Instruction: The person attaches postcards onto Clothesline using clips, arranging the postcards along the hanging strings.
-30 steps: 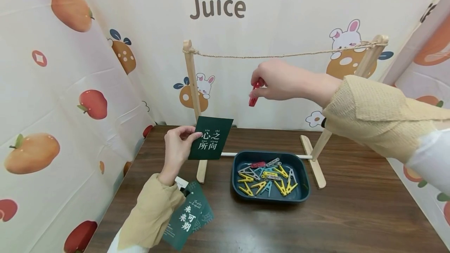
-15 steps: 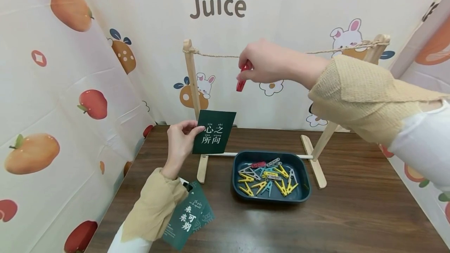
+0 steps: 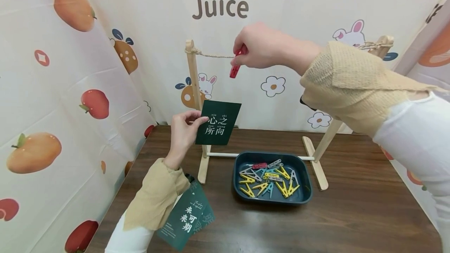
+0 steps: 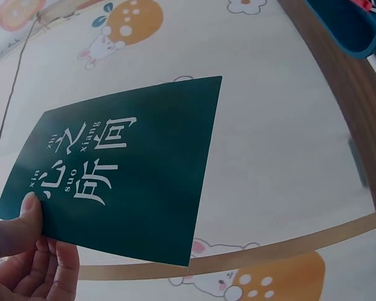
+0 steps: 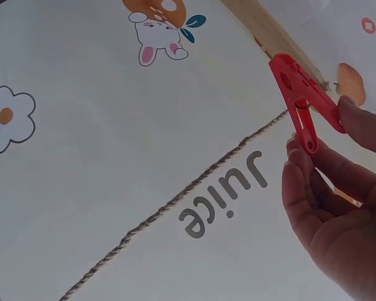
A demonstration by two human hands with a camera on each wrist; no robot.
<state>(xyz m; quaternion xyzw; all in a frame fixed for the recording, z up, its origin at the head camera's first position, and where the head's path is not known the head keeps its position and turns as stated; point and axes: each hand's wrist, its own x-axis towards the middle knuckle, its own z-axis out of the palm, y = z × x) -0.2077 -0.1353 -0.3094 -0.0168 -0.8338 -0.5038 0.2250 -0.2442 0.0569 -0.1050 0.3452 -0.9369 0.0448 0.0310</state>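
Note:
My left hand point(image 3: 185, 131) pinches a dark green card point(image 3: 219, 123) by its left edge, thumb on the front beside white characters. In the left wrist view the card point(image 4: 119, 172) is upheld apart from everything but the hand. Higher up, my right hand point(image 3: 261, 47) pinches a red clothespin point(image 3: 234, 70) between thumb and fingers. The right wrist view shows that clothespin point(image 5: 301, 97) by its handle ends, its tip pointing away from the fingers. A twine line point(image 3: 214, 55) runs behind the right hand, partly hidden by it; the clothespin looks apart from it.
Wooden posts point(image 3: 193, 77) hold the twine at either end. A dark blue bin point(image 3: 305, 190) with several coloured clothespins stands between their feet. More green cards point(image 3: 188, 216) lie on the brown table point(image 3: 281, 229), partly under the left forearm. A printed curtain hangs behind.
My right hand has risen and moved left with the red clothespin, toward the twine's left part. The left hand has lifted the card slightly up and to the right.

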